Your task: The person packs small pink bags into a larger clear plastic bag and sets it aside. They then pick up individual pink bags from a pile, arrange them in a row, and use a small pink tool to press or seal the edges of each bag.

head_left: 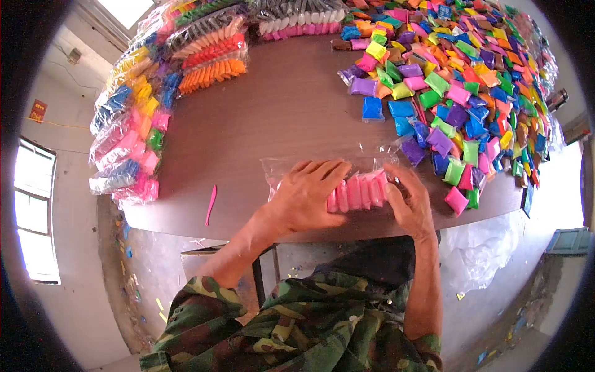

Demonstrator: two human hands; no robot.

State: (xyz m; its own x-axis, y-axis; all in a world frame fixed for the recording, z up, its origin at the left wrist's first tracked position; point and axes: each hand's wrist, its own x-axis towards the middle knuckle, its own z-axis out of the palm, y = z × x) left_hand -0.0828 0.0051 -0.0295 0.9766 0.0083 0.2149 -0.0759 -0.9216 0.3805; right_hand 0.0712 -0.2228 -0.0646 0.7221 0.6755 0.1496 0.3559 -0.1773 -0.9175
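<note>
A clear plastic bag [273, 168] lies near the table's front edge with a row of small pink packets [365, 190] standing side by side in it. My left hand [307, 193] rests over the left part of the row, fingers curled across the bag and thumb along its near side. At the right end my right hand [409, 199] grips the row between thumb and fingers. Between the two hands the middle packets show. A thin pink plastic tool [211, 204] lies on the table to the left of my left forearm.
A large heap of loose colourful packets [458, 96] covers the table's right side. Filled clear bags of packets [121, 146] are stacked along the left edge. Bags of orange packets [214, 75] and pink-and-white packets [302, 26] lie at the back of the brown table [260, 118].
</note>
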